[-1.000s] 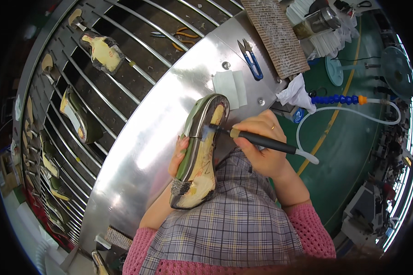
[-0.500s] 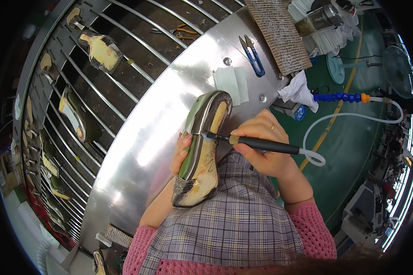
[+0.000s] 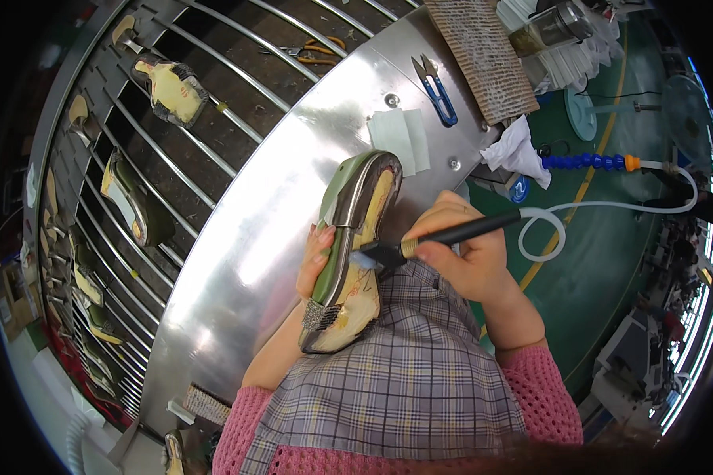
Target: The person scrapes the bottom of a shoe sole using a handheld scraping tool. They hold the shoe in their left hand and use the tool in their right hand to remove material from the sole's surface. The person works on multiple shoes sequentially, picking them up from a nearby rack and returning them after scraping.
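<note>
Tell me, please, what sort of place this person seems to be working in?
Most likely a shoe factory workstation. The left hand steadies an unfinished shoe on a last while the right hand works a brush along it, more lasted shoes sit on a rod rack, and the bench is sheet metal.

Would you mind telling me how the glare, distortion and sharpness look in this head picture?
Head view: strong fisheye, so the metal table edge and rack bars bow, with black corners; soft glare streaks the table; the shoe, brush and both hands are sharp; the far right floor is small and smeared.
</note>
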Action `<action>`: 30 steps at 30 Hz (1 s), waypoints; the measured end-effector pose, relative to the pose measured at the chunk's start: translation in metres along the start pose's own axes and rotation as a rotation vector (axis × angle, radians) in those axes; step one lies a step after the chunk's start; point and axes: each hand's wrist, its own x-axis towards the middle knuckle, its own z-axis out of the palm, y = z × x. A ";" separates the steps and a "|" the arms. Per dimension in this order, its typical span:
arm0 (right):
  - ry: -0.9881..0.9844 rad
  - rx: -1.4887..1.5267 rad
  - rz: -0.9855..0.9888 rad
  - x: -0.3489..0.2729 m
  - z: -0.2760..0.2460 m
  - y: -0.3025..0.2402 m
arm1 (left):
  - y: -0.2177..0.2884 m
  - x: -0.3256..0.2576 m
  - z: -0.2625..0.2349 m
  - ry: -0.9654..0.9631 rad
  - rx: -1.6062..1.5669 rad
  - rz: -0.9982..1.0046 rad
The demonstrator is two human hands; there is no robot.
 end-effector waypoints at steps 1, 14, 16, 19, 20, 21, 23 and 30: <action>0.032 0.005 0.052 -0.001 0.000 0.002 | -0.002 -0.003 -0.006 -0.066 0.029 0.001; 0.159 -0.328 -0.136 -0.003 -0.001 -0.008 | -0.008 -0.010 -0.003 -0.025 -0.024 0.009; 0.182 -0.273 -0.116 -0.004 0.000 -0.003 | -0.007 -0.008 -0.004 -0.095 -0.015 0.011; 0.167 -0.206 -0.077 -0.004 0.000 0.002 | -0.002 -0.003 -0.006 -0.134 -0.004 0.004; 0.157 -0.184 -0.071 -0.005 0.000 0.003 | 0.000 0.000 -0.005 -0.144 -0.008 0.003; 0.149 -0.163 -0.065 -0.005 -0.001 0.004 | 0.002 0.003 -0.004 -0.156 -0.014 0.002; 0.112 -0.114 -0.036 -0.007 -0.004 0.006 | 0.005 0.008 -0.002 -0.180 -0.027 0.001; 0.015 0.019 0.014 -0.015 -0.008 -0.001 | 0.000 0.000 -0.004 -0.159 -0.144 -0.041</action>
